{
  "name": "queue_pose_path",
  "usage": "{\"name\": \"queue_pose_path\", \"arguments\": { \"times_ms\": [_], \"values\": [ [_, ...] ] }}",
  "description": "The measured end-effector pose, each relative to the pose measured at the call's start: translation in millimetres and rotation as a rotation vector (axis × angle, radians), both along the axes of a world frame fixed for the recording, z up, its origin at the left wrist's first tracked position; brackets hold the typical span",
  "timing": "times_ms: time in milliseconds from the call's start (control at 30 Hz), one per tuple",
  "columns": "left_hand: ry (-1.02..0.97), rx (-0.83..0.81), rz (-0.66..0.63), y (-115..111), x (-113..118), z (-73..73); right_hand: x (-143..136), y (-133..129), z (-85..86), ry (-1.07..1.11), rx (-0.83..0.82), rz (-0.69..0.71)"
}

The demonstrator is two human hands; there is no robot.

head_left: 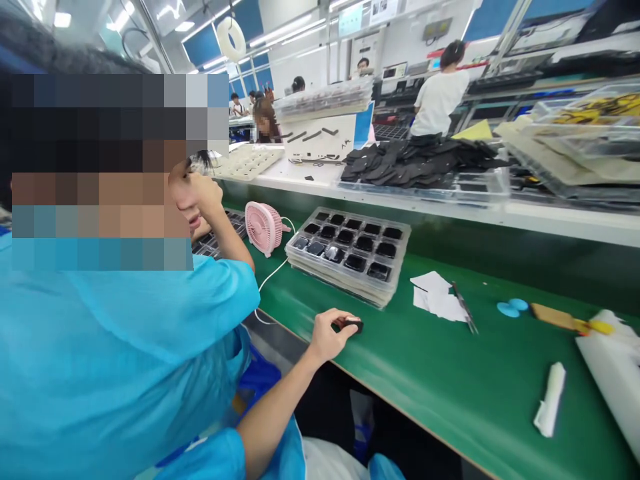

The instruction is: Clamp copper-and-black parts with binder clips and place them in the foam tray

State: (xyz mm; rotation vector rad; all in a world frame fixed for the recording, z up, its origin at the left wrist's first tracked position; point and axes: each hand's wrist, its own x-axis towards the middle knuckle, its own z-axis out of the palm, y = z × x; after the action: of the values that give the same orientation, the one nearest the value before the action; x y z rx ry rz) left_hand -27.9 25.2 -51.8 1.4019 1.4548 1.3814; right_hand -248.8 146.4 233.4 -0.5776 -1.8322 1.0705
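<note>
My left hand (330, 335) reaches in from the bottom, fingers closed around a small black object (356, 325) near the front edge of the green table. Beyond it stands a stack of clear plastic trays (345, 283), with black square pieces in the compartments of the top one. White paper pieces (440, 301) lie to the right, and metal tweezers (465, 308) rest beside them. My right hand is out of the frame.
At the left sits a person in blue (125, 360), arm raised to the face. A pink fan (263, 228) stands behind my left hand. White roll (551, 400) and yellow-handled brush (560, 318) lie right. A shelf (550, 215) holds black parts.
</note>
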Motion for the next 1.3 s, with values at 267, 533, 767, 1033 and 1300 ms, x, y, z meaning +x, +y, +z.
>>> {"name": "queue_pose_path", "arguments": {
  "times_ms": [267,533,767,1033,1300],
  "values": [
    [0.06,-0.009,-0.018,-2.7,2.1,5.5,-51.7,29.2,-14.4,-0.051,0.155,-0.166],
    [0.096,-0.01,-0.029,-2.4,0.7,6.4,-99.4,36.6,-18.0,-0.192,0.304,-0.202],
    [0.108,-0.002,-0.035,-1.8,0.8,7.0,-112.3,35.4,-20.9,-0.243,0.348,-0.13],
    [0.105,0.005,-0.042,-1.3,-1.2,6.2,-101.0,28.0,-15.6,-0.214,0.398,-0.124],
    [0.085,0.004,-0.069,-1.0,-3.3,8.5,-78.3,29.6,-11.2,-0.218,0.334,-0.073]
  ]
}}
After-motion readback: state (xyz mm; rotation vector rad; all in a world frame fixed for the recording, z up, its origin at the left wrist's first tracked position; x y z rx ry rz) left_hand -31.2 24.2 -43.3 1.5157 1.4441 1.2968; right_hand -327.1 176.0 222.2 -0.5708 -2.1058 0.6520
